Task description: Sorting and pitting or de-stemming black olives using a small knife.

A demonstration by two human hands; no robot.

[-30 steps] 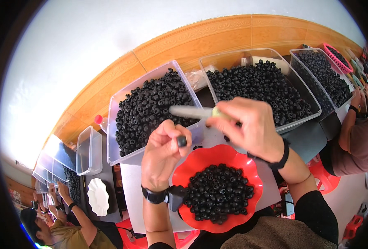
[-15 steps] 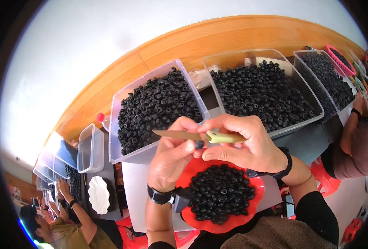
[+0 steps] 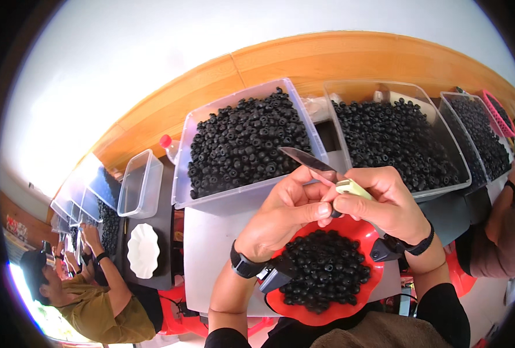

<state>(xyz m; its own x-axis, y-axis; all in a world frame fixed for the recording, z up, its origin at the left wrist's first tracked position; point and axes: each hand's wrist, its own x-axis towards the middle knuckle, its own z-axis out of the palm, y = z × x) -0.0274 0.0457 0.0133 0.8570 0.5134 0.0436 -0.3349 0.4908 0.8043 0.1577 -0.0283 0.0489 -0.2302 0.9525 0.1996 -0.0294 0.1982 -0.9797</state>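
Observation:
My right hand [image 3: 385, 200] is closed round the pale green handle [image 3: 351, 187] of a small knife, whose blade [image 3: 306, 159] points up and to the left. My left hand [image 3: 280, 217] pinches a small round dark berry [image 3: 335, 213] between thumb and fingers, close to the knife handle; the fingers partly hide it. Both hands meet above the far rim of a red scalloped bowl [image 3: 375, 272]. In the bowl lies a heap of black berries [image 3: 327, 269], round, some with a ring-like hollow on top.
Two large clear bins [image 3: 182, 174] [image 3: 465, 184] full of similar berries stand behind my hands, with another bin [image 3: 486, 136] and a pink basket [image 3: 508, 124] farther right. At left are a clear container [image 3: 140, 188], a white scalloped dish [image 3: 143, 250] and a person [image 3: 103, 310]. Another person's arm [image 3: 504, 211] shows at right.
My hands have shifted right in the picture, along with the whole scene. The knife blade has turned from nearly level to slanting up-left. Both hands keep their hold.

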